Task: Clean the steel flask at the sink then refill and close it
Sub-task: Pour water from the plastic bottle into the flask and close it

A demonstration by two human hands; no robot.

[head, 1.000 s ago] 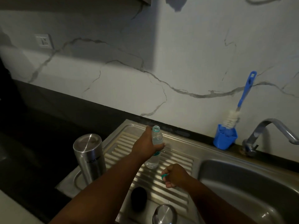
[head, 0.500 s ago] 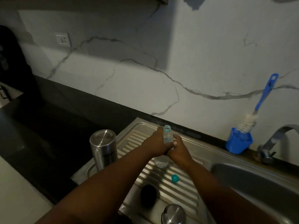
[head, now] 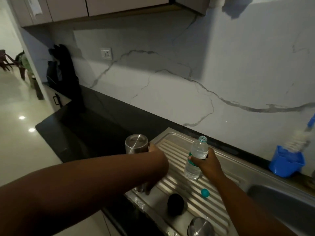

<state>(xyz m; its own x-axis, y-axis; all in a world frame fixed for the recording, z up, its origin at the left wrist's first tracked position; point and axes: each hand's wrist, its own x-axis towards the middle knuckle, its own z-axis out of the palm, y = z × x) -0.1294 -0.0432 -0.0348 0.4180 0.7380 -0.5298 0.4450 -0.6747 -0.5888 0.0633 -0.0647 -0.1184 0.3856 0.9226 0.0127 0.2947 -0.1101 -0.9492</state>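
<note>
Since a second ago the right hand (head: 207,161) has set the small teal plastic cap (head: 205,192) down on the ribbed steel draining board (head: 177,150) and taken over the clear plastic water bottle (head: 196,157), its fingers now curled round the middle while the neck stands open. Nearest the camera lie a black rounded stopper (head: 175,204) and a domed steel lid (head: 201,226), both loose on the board. The left hand (head: 156,160) has let the bottle go and reached across to the inverted cylindrical steel flask (head: 135,145) at the board's left edge; its fingers touch the flask's side, though how fully they wrap it I cannot tell. Farther right sits a blue plastic holder (head: 286,163) with a brush. Washing looks finished: the flask must next be turned upright for refilling.
</note>
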